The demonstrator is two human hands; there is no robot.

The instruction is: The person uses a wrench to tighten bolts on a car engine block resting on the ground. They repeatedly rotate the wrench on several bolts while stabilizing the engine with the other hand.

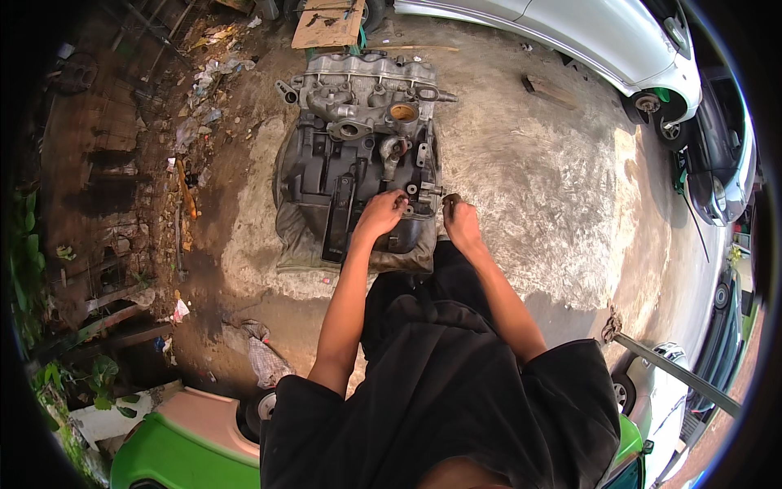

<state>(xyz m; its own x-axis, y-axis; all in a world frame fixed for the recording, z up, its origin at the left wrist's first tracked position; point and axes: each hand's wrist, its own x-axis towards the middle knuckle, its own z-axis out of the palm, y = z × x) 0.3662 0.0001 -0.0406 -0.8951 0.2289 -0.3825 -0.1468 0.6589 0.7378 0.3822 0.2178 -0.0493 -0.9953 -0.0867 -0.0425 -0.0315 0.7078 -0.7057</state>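
Note:
A large engine (326, 171) lies in front of me on a dark cloth (287, 254), its grey metal manifold (330, 102) toward the far end. My left hand (381, 216) rests over the engine's near right part, fingers curled together beside a small metal fitting (413, 189). Whatever those fingers grip is too small to make out. Just off the engine's right edge, my right hand (463, 222) is closed with its fingertips pinched near a protruding metal part (436, 191). A dark bit shows at its fingertips, but I cannot tell what it is.
Beyond the engine stands a board (327, 26) with tools on it. A flat dark block (550, 91) lies on the concrete floor to the right. A silver car (586, 37) with a bare wheel hub is at far right. Litter (213, 77) strews the left side; a green car (183, 444) is near left.

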